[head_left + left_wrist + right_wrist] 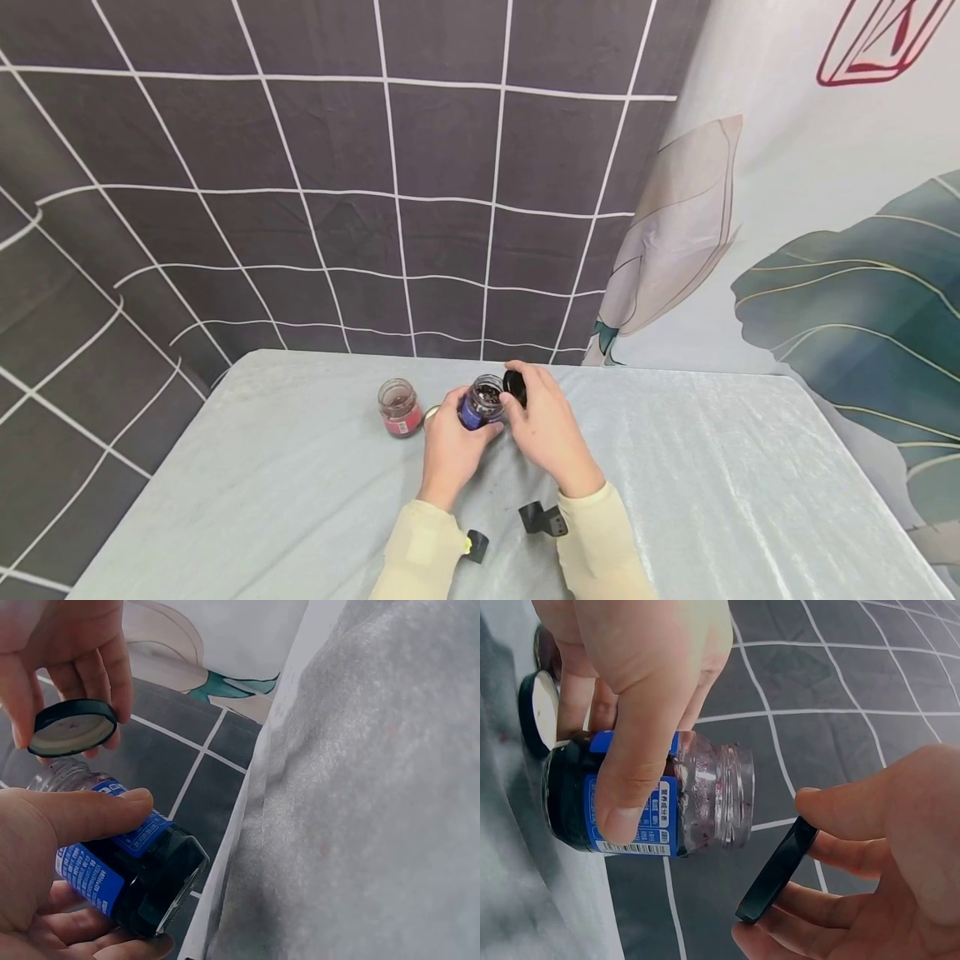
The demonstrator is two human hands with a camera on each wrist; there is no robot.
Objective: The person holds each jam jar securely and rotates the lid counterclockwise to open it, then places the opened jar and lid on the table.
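My left hand (456,446) grips a glass jar (142,847) with a blue label and dark contents, thumb across the label. Its mouth is uncovered, and the threaded glass neck (731,795) shows in the right wrist view. Between thumb and fingers, my right hand (551,425) pinches a black lid (776,870) by its rim, apart from the jar mouth. The lid's pale inner face is visible in the left wrist view. Left of my left hand stands a second jar (399,408) with a red label, its top uncovered. Another lid (541,712), pale side showing, lies beside it, partly hidden by my left hand in the head view.
A pale grey cloth (300,500) covers the table. Behind its far edge hangs a dark curtain (442,250) with white grid lines, and a white one with leaf prints (847,292) hangs at the right. Black straps (534,518) sit at both wrists.
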